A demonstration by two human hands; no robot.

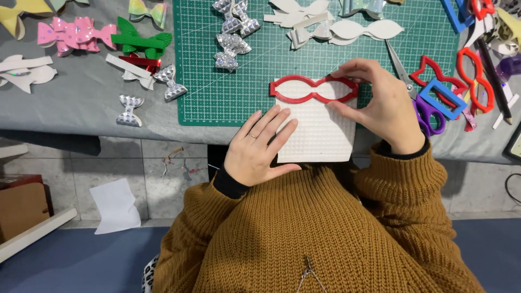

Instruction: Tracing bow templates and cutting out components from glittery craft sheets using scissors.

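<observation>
Red bow-shaped template lay on white textured sheet, pinched by right hand; left hand flat, open, on sheet's left; purple-handled scissors just right.

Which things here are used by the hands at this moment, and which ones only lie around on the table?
In use:
left hand flat on white textured sheet
right hand on red bow-shaped template

Lying about:
purple-handled scissors
silver bows
pink bow
green bow
blue rectangular template

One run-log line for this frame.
left hand flat on white sheet | right hand sets red template at its top edge | cutting mat beneath
</observation>
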